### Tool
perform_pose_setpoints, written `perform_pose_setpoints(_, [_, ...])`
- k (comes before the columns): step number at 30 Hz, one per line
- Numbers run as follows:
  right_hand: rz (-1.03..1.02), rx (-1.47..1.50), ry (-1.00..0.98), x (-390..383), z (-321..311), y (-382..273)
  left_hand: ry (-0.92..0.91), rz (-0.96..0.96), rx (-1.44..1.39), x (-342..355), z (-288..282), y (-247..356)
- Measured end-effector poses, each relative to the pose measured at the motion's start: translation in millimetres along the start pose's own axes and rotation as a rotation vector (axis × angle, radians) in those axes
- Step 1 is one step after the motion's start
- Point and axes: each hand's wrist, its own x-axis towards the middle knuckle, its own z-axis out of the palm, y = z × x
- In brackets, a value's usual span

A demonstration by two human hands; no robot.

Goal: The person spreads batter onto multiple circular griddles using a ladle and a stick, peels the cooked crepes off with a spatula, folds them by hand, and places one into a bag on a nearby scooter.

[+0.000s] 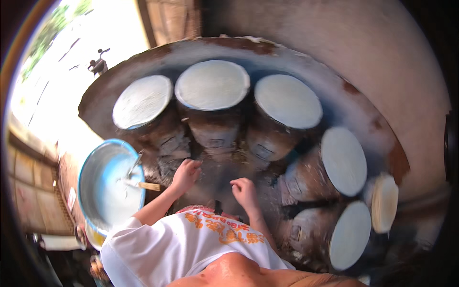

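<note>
White batter discs, round and thin, lie stretched over six soot-blackened cylindrical steamer pots set in an arc on a grey, rust-edged round hearth. Left hand: loosely curled, grasping nothing, resting near the base of the middle pot. Right hand: likewise curled and bare, low between the pots. Blue-rimmed metal basin of pale batter, with a wooden-handled ladle lying inside, sits just beside the left forearm. Judgement: good practice would be to keep fingers off the hot drums and lift each sheet evenly from its edge.
</note>
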Motion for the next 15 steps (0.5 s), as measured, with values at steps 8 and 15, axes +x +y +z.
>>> perform_pose_setpoints(8, [-0.089, 0.037, -0.062, 188, 4, 36, 0.558, 0.037, 0.247, 133, -96, -64])
perform_pose_setpoints(15, [-0.215, 0.106, -0.337, 301, 59, 24, 0.573, -0.087, 0.955, 166, -181, -169])
